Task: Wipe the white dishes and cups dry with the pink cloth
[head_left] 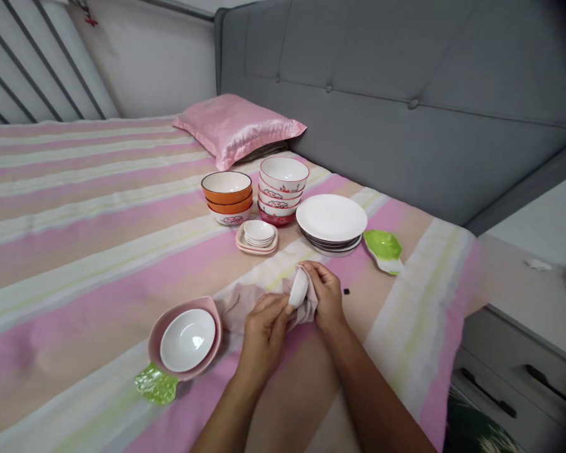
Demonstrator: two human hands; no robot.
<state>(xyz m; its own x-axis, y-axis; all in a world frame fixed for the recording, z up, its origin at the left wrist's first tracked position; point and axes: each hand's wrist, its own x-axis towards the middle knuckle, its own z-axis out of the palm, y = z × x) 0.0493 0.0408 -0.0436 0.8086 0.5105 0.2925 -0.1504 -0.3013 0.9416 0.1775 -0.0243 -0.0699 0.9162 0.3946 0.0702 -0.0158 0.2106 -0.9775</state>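
A small white dish point(299, 289) is held on edge between my two hands. My left hand point(265, 324) is closed, its fingers and thumb pinching the dish's near-left edge. On the other side my right hand point(327, 294) grips a dusty-pink cloth point(245, 307), pressing it round the dish's far edge. The cloth's loose end trails left under my left hand onto the bed. Left of my hands sits a white bowl point(187, 340) inside a pink bowl point(156, 343) with a green leaf-shaped handle point(156, 384). Beyond my hands, several small white dishes point(259, 231) are stacked on square dishes point(243, 246).
Farther back stand orange bowls point(227, 196), a stack of red-patterned bowls point(283, 184) and white plates point(332, 217). A green leaf-shaped dish point(384, 250) lies right of them, near a tiny black piece point(346, 291). A pink pillow point(238, 126) rests against the grey headboard point(382, 75). Drawers point(514, 365) stand right.
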